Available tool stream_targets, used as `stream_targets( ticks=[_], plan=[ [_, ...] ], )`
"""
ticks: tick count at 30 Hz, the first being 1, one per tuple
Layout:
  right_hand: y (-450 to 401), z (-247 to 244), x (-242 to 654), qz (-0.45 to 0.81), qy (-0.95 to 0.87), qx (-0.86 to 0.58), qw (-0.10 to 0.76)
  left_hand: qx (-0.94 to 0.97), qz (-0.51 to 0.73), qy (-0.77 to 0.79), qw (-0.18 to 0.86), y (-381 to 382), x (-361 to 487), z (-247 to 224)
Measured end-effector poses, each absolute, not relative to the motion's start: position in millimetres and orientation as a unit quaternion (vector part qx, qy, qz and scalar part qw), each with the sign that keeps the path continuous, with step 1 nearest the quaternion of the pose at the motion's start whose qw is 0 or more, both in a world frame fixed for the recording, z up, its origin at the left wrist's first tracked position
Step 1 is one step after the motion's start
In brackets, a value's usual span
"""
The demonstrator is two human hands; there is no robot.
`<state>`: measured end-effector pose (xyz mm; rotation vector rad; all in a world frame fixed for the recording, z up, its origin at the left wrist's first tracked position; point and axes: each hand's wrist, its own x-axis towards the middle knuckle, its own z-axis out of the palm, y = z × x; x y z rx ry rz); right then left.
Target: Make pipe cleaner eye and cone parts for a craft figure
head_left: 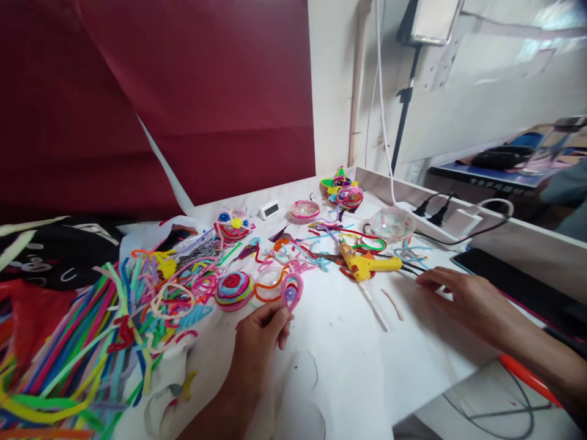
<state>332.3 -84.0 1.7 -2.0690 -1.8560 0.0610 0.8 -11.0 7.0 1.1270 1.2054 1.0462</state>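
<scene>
Between thumb and fingers, my left hand (263, 333) pinches a teardrop loop of pink pipe cleaner (297, 286) with a purple piece inside it. Just behind that loop, a ball wound in striped pipe cleaner (234, 290) sits on the table, with an orange-edged clear piece (269, 286) beside it. My right hand (463, 299) is low over the table on the right, its fingers loosely bent and apart, with nothing visible in them. Its fingertips are near the black cord of a yellow glue gun (373, 264), which lies on its side with a glue stick (373, 305) alongside.
Bundles of coloured pipe cleaners (68, 342) cover the left side. At the back stand a decorated ball with blue eyes (232, 225), a small white digital clock (269, 209) and a clear bowl (392, 223). A power strip (443, 221) and a black phone (504, 284) are at right.
</scene>
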Motion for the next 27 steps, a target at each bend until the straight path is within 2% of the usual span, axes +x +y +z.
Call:
stream_targets(
  ticks=[4,7,13,17,20,24,27],
  plan=[
    [-87.9,-0.9,343.4,-0.051,-0.642,-0.736,0.209,0.463,0.448,0.518,0.562,-8.2,-0.8,4.4],
    [-87.8,-1.5,347.9,-0.087,-0.647,-0.735,0.184,0.458,0.450,0.521,0.562,-6.8,-0.4,4.9],
    [-86.5,4.1,334.1,-0.012,-0.705,-0.677,0.210,0.454,0.446,0.532,0.558,-7.4,1.1,7.5],
    [-80.8,7.4,342.9,-0.098,-0.681,-0.706,0.166,0.459,0.446,0.530,0.557,-8.0,0.0,7.3],
    [-73.3,8.2,352.0,-0.110,-0.667,-0.724,0.138,0.467,0.441,0.528,0.556,-8.1,-0.1,7.4],
    [-59.7,9.9,340.1,-0.093,-0.732,-0.661,0.138,0.478,0.435,0.528,0.551,-9.0,0.3,8.6],
    [-45.1,11.7,323.3,-0.129,-0.769,-0.618,0.099,0.477,0.441,0.525,0.550,-10.1,0.0,8.7]
  ],
)
